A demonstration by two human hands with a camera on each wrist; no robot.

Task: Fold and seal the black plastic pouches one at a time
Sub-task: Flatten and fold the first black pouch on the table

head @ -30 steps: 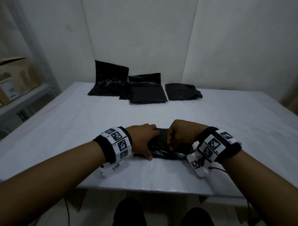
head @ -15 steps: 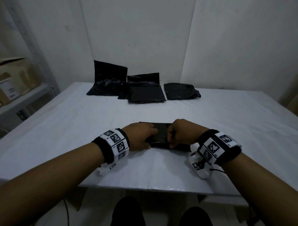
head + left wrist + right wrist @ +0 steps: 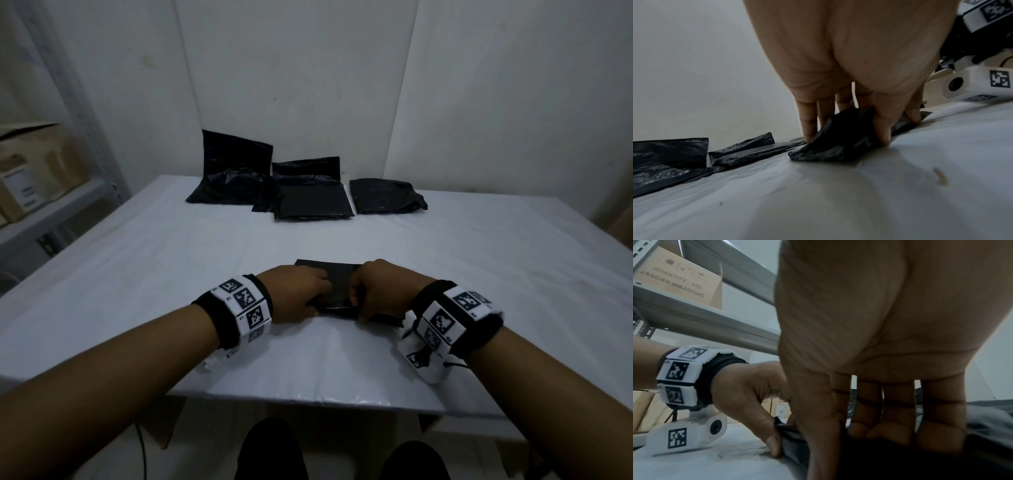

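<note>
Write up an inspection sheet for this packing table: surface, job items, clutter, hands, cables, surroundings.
Surface: white sheet-covered table, a few small specks near the hands.
Job's things: one black plastic pouch being folded at the near edge; three more black pouches by the back wall.
Clutter: nothing seen.
Grippers: left hand and right hand both pinch the near pouch.
Cables: thin black lead at the right wrist camera.
Surroundings: plain white walls; metal shelf with cardboard boxes at left.
</note>
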